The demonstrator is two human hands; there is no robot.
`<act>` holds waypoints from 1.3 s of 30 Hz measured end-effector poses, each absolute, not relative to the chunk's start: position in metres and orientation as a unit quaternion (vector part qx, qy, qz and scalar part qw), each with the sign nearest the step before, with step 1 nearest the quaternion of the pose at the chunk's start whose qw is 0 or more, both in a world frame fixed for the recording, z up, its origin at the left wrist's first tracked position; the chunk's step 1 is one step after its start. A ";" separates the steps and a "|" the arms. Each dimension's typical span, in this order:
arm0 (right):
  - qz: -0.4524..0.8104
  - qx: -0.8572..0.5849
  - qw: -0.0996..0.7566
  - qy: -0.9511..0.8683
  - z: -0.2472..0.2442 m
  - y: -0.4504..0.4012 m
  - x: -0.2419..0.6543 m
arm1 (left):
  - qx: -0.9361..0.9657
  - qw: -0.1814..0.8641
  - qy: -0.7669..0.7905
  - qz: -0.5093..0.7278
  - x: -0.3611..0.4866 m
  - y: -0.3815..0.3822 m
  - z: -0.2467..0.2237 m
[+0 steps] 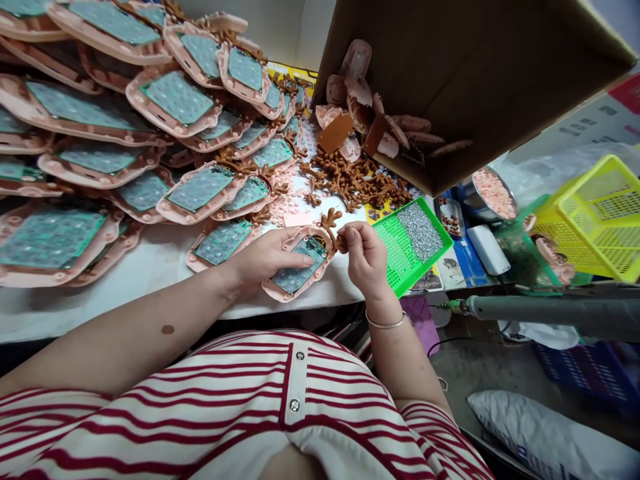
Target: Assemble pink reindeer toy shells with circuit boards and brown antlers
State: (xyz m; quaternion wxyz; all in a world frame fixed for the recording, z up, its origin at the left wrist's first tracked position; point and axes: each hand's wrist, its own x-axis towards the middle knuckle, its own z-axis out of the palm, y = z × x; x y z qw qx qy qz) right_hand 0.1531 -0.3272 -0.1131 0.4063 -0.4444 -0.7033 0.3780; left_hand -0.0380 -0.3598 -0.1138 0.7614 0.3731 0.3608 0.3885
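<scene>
My left hand [273, 257] grips a pink plastic shell [286, 293] with a green circuit board in it, thumb lying over the board. One brown antler piece [331, 218] stands up from the shell's right end. At that same end my right hand [367, 257] pinches a second brown antler piece [342, 243], close against the shell's rim; whether it is seated there I cannot tell. Just right of this hand lies a green perforated tray [395, 260] with a heap of small silvery screws [421, 230].
Stacked pink shells with boards [195, 190] fill the table's left side. Loose brown antlers [357, 180] lie in a pile behind my hands. A tilted cardboard box [430, 80] holds more pink parts. On the right are a yellow basket [595, 220] and a grey powered screwdriver [530, 310].
</scene>
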 end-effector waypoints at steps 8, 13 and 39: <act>0.177 -0.404 0.358 -0.823 -0.115 -0.326 0.156 | 0.355 0.766 0.360 0.397 -0.037 -0.362 -0.116; 0.201 -0.384 0.342 -0.834 -0.120 -0.325 0.159 | 0.344 0.787 0.353 0.372 -0.038 -0.361 -0.118; 0.426 -0.473 0.342 -0.691 -0.115 -0.330 0.149 | 0.537 0.617 0.465 0.338 -0.038 -0.359 -0.131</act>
